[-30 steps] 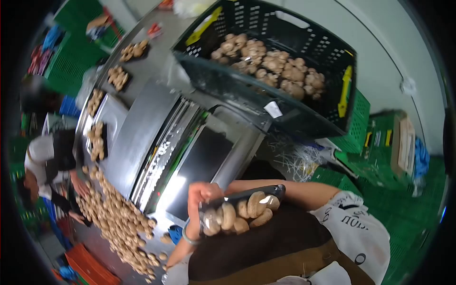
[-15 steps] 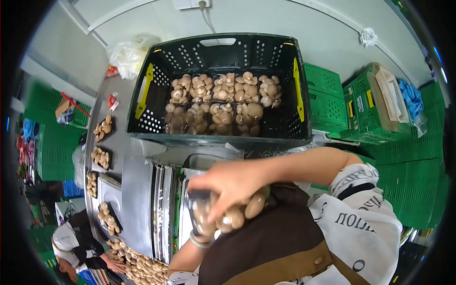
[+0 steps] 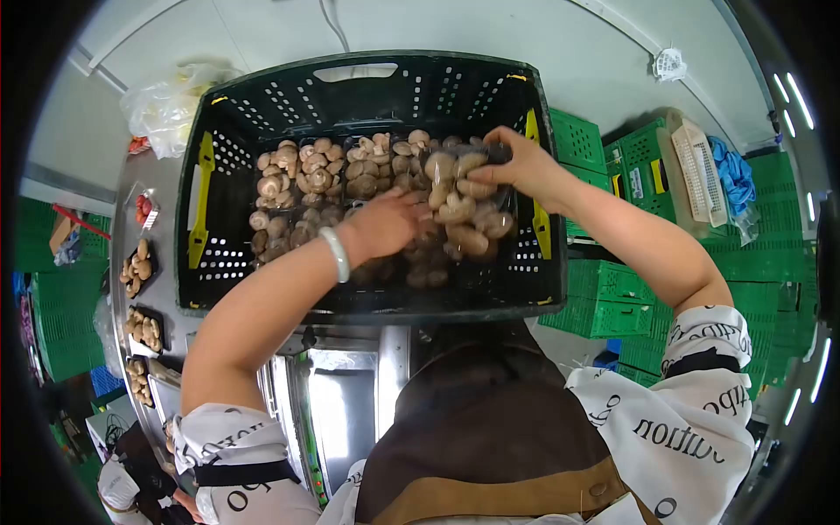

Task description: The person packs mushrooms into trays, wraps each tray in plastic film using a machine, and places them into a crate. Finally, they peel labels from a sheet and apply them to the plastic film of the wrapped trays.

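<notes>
A black plastic crate (image 3: 350,308) with yellow side handles holds several film-wrapped packs of brown mushrooms (image 3: 278,179) in rows. My right hand (image 3: 523,171) reaches into the crate's right part, thumb and fingers gripping a clear-wrapped pack of mushrooms (image 3: 464,203) by its upper right edge. The pack is tilted inside the crate. My left hand (image 3: 385,226), with a pale bangle on the wrist, lies over the middle packs. Its fingers are stretched out, with the tips right at the left side of the held pack. Packs below the left hand are partly hidden.
Several mushroom trays (image 3: 143,329) line the metal table (image 3: 131,197) on the left. A clear plastic bag (image 3: 171,109) sits beside the crate. Green crates (image 3: 612,293) are stacked at the right. A co-worker (image 3: 131,477) stands at the lower left.
Both hands have moved from in front of my apron up into the black crate, bringing the mushroom pack along. My view has shifted closer over the crate.
</notes>
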Available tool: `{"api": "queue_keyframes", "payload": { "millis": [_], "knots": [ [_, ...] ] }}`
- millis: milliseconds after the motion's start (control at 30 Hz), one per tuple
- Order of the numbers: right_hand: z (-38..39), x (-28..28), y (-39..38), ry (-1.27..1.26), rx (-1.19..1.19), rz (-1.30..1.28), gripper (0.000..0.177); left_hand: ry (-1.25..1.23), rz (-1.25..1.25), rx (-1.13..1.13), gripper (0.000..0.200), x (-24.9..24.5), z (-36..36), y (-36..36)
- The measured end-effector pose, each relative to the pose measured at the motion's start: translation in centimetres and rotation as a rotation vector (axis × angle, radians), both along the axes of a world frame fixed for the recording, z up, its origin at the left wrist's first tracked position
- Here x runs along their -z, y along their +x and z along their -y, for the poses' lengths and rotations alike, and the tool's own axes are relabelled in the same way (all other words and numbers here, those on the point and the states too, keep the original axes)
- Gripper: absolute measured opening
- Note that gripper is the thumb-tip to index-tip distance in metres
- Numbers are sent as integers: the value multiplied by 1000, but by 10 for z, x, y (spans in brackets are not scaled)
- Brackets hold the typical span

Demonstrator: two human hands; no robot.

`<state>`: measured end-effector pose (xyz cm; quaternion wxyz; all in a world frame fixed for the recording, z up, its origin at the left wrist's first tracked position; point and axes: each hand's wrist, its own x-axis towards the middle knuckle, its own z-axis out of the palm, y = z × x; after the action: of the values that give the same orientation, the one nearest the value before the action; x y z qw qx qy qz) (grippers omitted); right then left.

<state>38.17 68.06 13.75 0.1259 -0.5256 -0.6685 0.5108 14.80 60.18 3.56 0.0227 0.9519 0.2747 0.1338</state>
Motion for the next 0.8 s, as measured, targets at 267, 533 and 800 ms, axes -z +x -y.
{"api": "queue_keyframes", "payload": {
  "millis": [267, 533, 800],
  "knots": [
    [-16, 25, 3, -202, -602, 343, 57, -123, -142, 158, 32, 97, 10, 29],
    [-45, 55, -13, -492, -806, 613, 70, -139, -537, 345, 31, 56, 0, 14],
    [-55, 78, -21, -701, -711, 775, 82, -176, -593, 373, 29, 45, -6, 15]
  ]
}}
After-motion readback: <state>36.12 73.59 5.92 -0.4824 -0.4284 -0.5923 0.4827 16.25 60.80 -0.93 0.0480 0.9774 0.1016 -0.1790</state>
